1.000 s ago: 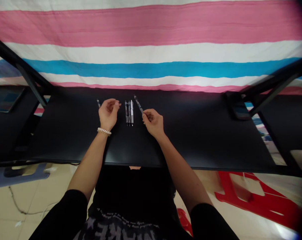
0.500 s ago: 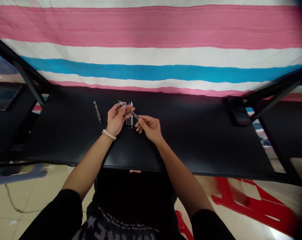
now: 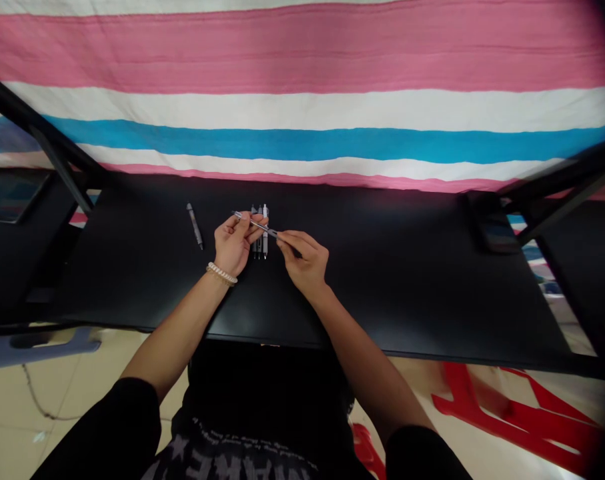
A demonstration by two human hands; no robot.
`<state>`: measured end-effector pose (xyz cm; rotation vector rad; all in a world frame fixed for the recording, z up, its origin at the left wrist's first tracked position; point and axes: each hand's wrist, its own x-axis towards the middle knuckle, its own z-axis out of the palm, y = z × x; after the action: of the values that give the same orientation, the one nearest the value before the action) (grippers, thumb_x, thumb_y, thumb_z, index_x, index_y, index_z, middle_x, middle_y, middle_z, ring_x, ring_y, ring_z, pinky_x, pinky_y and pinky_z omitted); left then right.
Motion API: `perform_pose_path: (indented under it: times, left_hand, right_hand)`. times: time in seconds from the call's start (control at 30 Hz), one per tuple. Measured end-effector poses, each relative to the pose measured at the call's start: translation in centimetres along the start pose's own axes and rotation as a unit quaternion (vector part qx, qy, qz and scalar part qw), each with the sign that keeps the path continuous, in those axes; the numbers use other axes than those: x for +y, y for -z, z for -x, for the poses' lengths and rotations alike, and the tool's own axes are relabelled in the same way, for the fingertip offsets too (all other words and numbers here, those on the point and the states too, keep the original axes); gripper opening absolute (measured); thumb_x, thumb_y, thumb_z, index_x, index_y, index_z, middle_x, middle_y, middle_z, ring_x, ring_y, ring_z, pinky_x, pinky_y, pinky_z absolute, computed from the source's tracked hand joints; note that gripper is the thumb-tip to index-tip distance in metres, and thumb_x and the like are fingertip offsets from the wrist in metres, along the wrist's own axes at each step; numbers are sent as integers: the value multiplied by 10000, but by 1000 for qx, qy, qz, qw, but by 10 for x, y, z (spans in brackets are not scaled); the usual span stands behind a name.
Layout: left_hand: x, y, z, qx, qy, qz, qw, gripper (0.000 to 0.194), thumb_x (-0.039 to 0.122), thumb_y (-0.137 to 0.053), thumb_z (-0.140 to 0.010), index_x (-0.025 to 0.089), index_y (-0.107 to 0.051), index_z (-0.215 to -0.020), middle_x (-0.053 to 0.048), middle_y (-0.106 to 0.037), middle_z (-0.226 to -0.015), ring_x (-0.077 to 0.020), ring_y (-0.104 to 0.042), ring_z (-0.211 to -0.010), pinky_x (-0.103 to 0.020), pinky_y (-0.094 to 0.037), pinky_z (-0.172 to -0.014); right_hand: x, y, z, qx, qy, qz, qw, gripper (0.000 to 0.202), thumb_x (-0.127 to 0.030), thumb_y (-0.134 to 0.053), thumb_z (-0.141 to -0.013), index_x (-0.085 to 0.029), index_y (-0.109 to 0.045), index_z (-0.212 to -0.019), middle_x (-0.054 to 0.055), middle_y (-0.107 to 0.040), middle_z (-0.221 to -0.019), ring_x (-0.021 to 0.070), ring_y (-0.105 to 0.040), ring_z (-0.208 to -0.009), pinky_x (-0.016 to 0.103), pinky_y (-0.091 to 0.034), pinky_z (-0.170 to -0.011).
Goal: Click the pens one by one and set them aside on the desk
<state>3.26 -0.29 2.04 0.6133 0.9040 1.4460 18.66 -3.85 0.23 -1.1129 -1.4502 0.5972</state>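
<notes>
A slim pen [image 3: 258,225] is held slantwise between both hands above the black table. My left hand [image 3: 233,243], with a pale beaded bracelet at the wrist, pinches its upper left part between thumb and fingers. The thumb and fingertips of my right hand [image 3: 305,260] are closed on its lower right end. Beneath the held pen, several pens lie side by side, a white one [image 3: 265,247] at their right edge; my left fingers partly cover them. Another grey pen [image 3: 195,227] lies alone to the left of my left hand.
The black table [image 3: 407,267] has metal legs at both sides. A dark phone-like object [image 3: 492,223] lies at its right end. Striped cloth [image 3: 302,143] hangs behind. Red plastic stools [image 3: 512,417] stand below right, a blue-grey one [image 3: 57,343] below left.
My right hand has turned, its fingers now closer together at the pen's end. The held pen lies at a slightly flatter slant. The view has shifted a little.
</notes>
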Motion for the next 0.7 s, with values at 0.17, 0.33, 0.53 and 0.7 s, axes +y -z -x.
perform_pose_path:
  times: [0.17, 0.33, 0.53, 0.7]
  left_hand:
    - [2, -1, -1, -9, 4, 2, 1000, 217, 344, -810, -830, 172, -686, -880, -56, -777, -905, -194, -773, -882, -354, -622, -886]
    - [3, 1, -4, -7, -1, 11, 1000, 189, 324, -790, -854, 173, -679, -878, -55, -768, -906, -188, -772, -877, -367, -612, -904]
    - [4, 2, -5, -3, 1, 4, 1000, 208, 342, -792, -852, 180, -669, -896, -50, -763, -916, -192, -770, -902, -378, -598, -933]
    - [2, 5, -7, -3, -3, 7, 1000, 254, 364, -822, -816, 176, -669, -892, -51, -769, -908, -195, -771, -892, -369, -601, -917]
  right_hand:
    - [-3, 0, -4, -20, -91, -53, 994, 162, -370, -681, -923, -253, -784, -968, 42, -747, -885, 180, -730, -759, 372, -654, -737]
    - [0, -1, -6, -27, -110, -97, 989, 219, -373, -730, -879, -267, -754, -1070, 51, -739, -985, 189, -725, -855, 375, -642, -758]
    - [1, -4, -7, -17, -115, -110, 987, 200, -413, -800, -805, -268, -774, -941, 58, -719, -1085, 202, -717, -943, 385, -636, -821]
    - [-1, -4, -5, -1, -128, -107, 986, 186, -409, -721, -884, -244, -775, -951, 32, -722, -862, 160, -693, -697, 338, -624, -654]
